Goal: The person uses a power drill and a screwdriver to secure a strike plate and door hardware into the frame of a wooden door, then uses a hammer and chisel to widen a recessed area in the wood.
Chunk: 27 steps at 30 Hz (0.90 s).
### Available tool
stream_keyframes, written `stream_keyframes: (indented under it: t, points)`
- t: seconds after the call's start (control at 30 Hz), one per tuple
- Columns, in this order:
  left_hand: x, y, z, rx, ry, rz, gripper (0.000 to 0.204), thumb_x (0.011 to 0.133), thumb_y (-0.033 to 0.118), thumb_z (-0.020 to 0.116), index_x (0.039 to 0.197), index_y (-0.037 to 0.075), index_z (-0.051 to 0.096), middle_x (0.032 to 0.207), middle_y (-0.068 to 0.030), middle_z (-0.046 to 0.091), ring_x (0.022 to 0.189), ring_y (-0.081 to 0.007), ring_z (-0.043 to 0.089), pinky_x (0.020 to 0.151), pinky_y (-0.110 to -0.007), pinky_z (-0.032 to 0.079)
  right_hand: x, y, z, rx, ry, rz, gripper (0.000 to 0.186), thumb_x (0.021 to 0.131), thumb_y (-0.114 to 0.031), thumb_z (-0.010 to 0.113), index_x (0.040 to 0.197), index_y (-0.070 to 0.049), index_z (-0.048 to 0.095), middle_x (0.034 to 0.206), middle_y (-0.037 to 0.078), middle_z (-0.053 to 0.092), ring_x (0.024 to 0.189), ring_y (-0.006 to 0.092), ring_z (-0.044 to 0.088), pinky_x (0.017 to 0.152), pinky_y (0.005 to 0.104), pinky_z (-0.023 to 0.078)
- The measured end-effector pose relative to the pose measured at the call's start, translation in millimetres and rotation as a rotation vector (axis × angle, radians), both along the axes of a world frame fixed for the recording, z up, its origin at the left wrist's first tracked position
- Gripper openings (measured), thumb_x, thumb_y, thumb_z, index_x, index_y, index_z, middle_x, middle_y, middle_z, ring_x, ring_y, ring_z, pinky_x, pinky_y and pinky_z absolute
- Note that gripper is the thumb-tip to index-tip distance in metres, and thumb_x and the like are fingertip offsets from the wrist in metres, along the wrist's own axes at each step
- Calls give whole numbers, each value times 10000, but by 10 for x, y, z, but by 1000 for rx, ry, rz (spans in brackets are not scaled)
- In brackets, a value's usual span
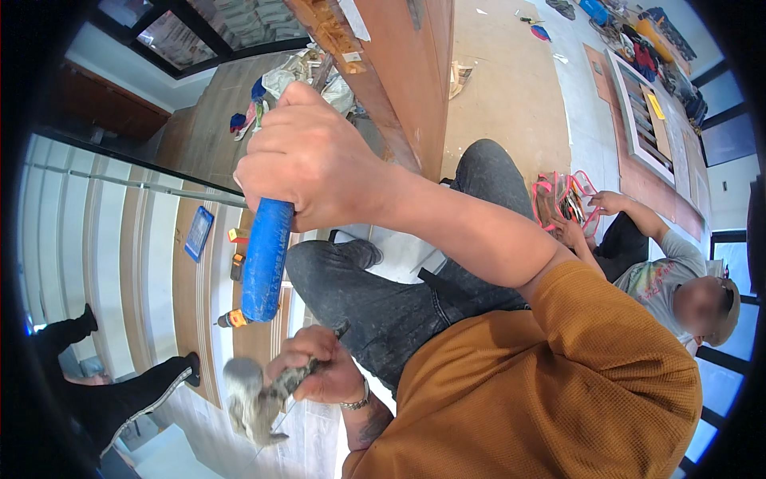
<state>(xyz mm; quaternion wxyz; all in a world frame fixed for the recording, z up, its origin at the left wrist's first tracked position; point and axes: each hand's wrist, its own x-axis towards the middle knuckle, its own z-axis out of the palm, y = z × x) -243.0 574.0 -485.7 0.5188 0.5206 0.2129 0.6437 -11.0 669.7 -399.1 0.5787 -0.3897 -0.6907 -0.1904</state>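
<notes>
My right hand [311,164] is raised at the upper middle, its fist wrapped round the thick, scuffed blue handle [267,259] of a tool. The handle sticks out below the fist; the tool's other end is hidden. Lower down, my left hand [323,371], with a watch on its wrist, grips a hammer-like tool by its dark, mottled shaft. The hammer's grey metal head [246,379] is smeared by motion, with a curved whitish part below it. Both tools are off the floor, in front of my bent knees [351,283].
Left are steps [140,263], a glass panel edge [136,185], a yellow-black drill [233,318] and a flat blue pack [199,233]. A brown wooden panel [407,72] stands ahead. A person [658,275] at right handles a pink-edged bag [550,195]; another's legs [136,395] show lower left.
</notes>
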Motion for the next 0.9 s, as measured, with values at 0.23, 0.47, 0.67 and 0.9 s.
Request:
stream_keyframes:
  t: [0.23, 0.47, 0.67, 0.9]
  points:
    - [-33, -5, 51, 121, -57, 18, 494, 1025, 584, 447, 979, 93, 427, 653, -60, 457, 520, -142, 411, 469, -277, 366, 2, -5, -19, 15, 2, 10, 238, 592, -161, 757, 623, -165, 520, 611, -6, 510, 616, 221, 531, 703, 358, 335]
    - [-49, -21, 2, -3, 139, 77, 539, 998, 640, 447, 958, 103, 437, 682, -59, 461, 558, -156, 433, 483, -296, 377, 8, 38, -63, 53, 14, 5, 268, 585, -182, 766, 617, -169, 500, 606, -5, 494, 616, 216, 526, 697, 361, 332]
    - [78, -32, 61, 13, 300, 44, 528, 1013, 620, 433, 968, 95, 406, 666, -40, 399, 546, -141, 381, 489, -266, 350, 20, 68, -104, 79, -3, -23, 290, 571, -183, 760, 606, -175, 472, 602, -14, 487, 604, 209, 511, 688, 361, 326]
    - [-39, -55, -127, 74, -57, 41, 523, 1005, 600, 481, 928, 82, 468, 710, -79, 493, 604, -161, 454, 511, -301, 378, 6, -24, -24, -1, -43, -26, 196, 653, -108, 768, 656, -130, 574, 640, -5, 548, 618, 205, 558, 717, 359, 390]
